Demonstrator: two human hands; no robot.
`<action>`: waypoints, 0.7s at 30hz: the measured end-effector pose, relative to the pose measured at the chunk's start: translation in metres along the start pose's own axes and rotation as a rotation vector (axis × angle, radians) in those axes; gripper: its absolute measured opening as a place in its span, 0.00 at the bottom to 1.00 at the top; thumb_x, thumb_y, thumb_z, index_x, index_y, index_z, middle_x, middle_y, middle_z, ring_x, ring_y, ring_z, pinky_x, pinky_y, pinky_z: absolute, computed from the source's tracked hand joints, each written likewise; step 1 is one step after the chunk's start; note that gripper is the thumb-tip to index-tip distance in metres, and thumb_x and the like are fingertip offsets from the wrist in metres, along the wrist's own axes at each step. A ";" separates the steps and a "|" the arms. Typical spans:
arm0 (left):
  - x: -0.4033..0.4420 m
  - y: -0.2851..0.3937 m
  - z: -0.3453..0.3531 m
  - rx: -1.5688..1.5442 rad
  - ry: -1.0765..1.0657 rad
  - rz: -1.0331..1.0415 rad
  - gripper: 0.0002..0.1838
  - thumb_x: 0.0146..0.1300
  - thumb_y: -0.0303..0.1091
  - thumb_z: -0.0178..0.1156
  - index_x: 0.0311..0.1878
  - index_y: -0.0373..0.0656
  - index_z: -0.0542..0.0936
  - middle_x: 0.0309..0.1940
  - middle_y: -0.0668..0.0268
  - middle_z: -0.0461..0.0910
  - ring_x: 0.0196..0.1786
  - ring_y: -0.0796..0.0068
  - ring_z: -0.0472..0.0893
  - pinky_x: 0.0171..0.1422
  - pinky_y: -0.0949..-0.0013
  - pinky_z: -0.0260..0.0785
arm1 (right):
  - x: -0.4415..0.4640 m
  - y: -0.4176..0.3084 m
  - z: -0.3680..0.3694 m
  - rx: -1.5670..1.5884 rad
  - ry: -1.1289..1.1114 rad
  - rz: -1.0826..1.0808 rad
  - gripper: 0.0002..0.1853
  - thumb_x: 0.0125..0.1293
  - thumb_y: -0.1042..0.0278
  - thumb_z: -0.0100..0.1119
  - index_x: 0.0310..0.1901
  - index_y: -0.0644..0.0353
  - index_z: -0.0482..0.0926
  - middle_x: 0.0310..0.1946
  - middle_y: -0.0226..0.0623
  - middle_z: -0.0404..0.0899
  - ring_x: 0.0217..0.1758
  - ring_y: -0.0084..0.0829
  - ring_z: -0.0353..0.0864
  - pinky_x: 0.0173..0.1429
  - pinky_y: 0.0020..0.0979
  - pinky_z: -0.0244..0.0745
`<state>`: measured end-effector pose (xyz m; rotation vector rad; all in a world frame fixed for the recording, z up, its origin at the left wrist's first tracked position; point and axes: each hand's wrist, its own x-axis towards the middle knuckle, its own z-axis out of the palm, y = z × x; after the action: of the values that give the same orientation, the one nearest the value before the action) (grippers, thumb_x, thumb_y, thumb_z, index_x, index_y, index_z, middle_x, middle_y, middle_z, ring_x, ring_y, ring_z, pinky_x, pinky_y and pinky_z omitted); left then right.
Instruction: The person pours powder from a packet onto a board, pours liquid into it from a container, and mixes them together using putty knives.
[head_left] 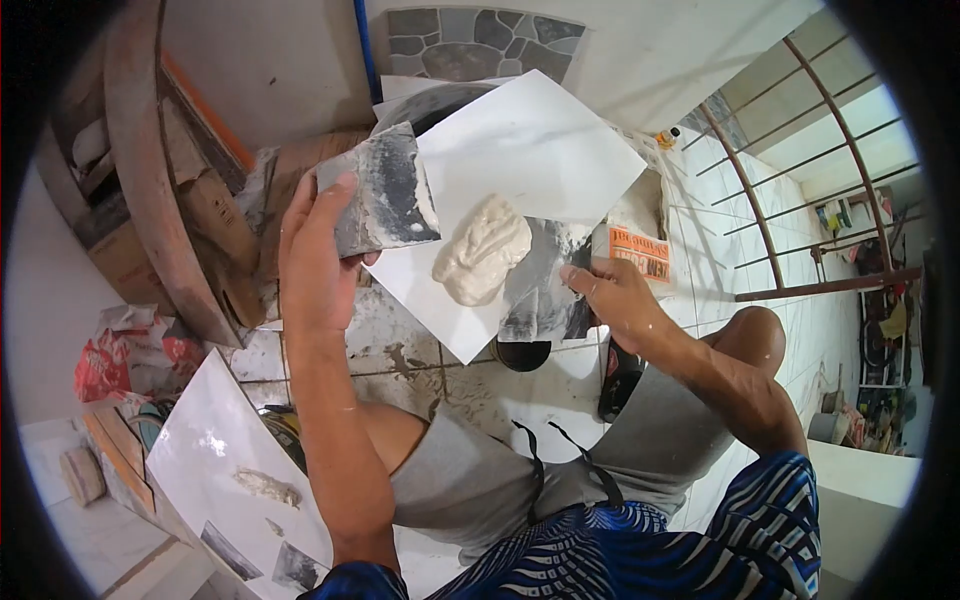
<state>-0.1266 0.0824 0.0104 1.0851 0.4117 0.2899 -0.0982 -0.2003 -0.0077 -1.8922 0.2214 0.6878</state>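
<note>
My left hand point(318, 240) is closed round a flat, dark grey putty spreader point(388, 195), raised over the left corner of a white board point(545, 130). Cream-coloured paste clings to that spreader's right edge and face. A thick mound of the same putty point(485, 250) lies on the board. Just right of the mound, my right hand point(625, 300) grips a second dark grey spreader point(540, 290) between thumb and fingers. Its blade is smeared with putty and lies over the board's lower right edge, its left side against or very near the mound.
Behind the board stands a round grey container point(440, 105). A bag with an orange label point(640, 252) is at the right, near a metal grille point(770, 190). Curved wood point(150, 170) and cardboard fill the left. Another white board point(215, 430) at lower left carries putty scraps and dark pieces.
</note>
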 end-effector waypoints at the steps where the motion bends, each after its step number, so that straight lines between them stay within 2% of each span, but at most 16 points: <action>1: -0.002 0.001 0.003 0.007 0.018 0.015 0.13 0.71 0.37 0.58 0.53 0.42 0.78 0.39 0.70 0.82 0.34 0.82 0.79 0.29 0.74 0.66 | -0.005 -0.002 0.007 0.122 0.000 0.016 0.13 0.73 0.64 0.59 0.42 0.68 0.82 0.34 0.31 0.80 0.33 0.22 0.76 0.37 0.29 0.75; 3: -0.003 -0.002 0.001 0.075 -0.025 0.065 0.14 0.70 0.36 0.60 0.55 0.41 0.78 0.40 0.70 0.82 0.36 0.84 0.79 0.33 0.75 0.69 | -0.006 0.005 0.014 0.318 -0.036 -0.035 0.12 0.74 0.65 0.57 0.44 0.68 0.81 0.36 0.32 0.80 0.34 0.24 0.78 0.40 0.33 0.79; 6: 0.001 -0.011 0.000 0.151 -0.115 0.156 0.16 0.70 0.34 0.61 0.56 0.38 0.78 0.41 0.69 0.83 0.38 0.84 0.79 0.38 0.76 0.71 | 0.003 0.012 0.025 0.436 -0.057 -0.090 0.12 0.74 0.65 0.57 0.44 0.68 0.81 0.35 0.31 0.79 0.36 0.24 0.78 0.39 0.32 0.79; 12: 0.006 -0.018 0.003 0.405 -0.127 0.326 0.16 0.69 0.34 0.61 0.55 0.36 0.78 0.39 0.65 0.84 0.37 0.81 0.78 0.43 0.73 0.72 | 0.023 -0.016 0.038 0.270 -0.058 -0.202 0.14 0.75 0.63 0.56 0.43 0.69 0.80 0.33 0.33 0.79 0.32 0.24 0.79 0.39 0.30 0.79; 13: 0.005 -0.018 0.004 0.441 -0.119 0.336 0.16 0.68 0.34 0.61 0.55 0.36 0.79 0.38 0.64 0.84 0.37 0.80 0.79 0.44 0.72 0.72 | 0.020 -0.025 0.036 0.280 -0.069 -0.201 0.16 0.75 0.64 0.54 0.42 0.74 0.79 0.33 0.39 0.80 0.32 0.28 0.82 0.39 0.32 0.82; 16: -0.002 -0.019 0.021 0.634 -0.064 0.341 0.17 0.65 0.35 0.63 0.55 0.38 0.79 0.36 0.60 0.85 0.37 0.75 0.81 0.46 0.69 0.74 | 0.025 -0.040 0.033 0.263 -0.111 -0.155 0.16 0.76 0.66 0.53 0.50 0.76 0.77 0.43 0.43 0.82 0.40 0.31 0.85 0.43 0.36 0.85; 17: -0.001 -0.023 0.028 0.685 -0.044 0.480 0.18 0.62 0.35 0.63 0.55 0.40 0.80 0.36 0.56 0.85 0.37 0.67 0.84 0.47 0.65 0.75 | 0.027 -0.044 0.031 0.215 -0.115 -0.165 0.16 0.76 0.67 0.53 0.49 0.77 0.77 0.42 0.44 0.82 0.39 0.32 0.85 0.42 0.37 0.86; 19: -0.009 -0.022 0.036 0.753 -0.064 0.476 0.18 0.62 0.34 0.62 0.55 0.40 0.80 0.36 0.54 0.85 0.37 0.63 0.84 0.46 0.63 0.75 | 0.027 -0.052 0.028 0.120 -0.122 -0.186 0.16 0.75 0.67 0.53 0.47 0.78 0.77 0.39 0.44 0.83 0.38 0.33 0.86 0.41 0.37 0.87; 21: -0.014 -0.019 0.045 0.807 -0.081 0.496 0.18 0.62 0.34 0.61 0.55 0.41 0.80 0.36 0.52 0.85 0.37 0.58 0.85 0.45 0.62 0.76 | 0.023 -0.059 0.028 0.089 -0.116 -0.214 0.15 0.74 0.67 0.53 0.43 0.77 0.79 0.34 0.41 0.82 0.35 0.31 0.84 0.39 0.34 0.84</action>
<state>-0.1182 0.0325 0.0136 1.9901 0.1710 0.5376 -0.0630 -0.1466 0.0180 -1.7544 -0.0248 0.6292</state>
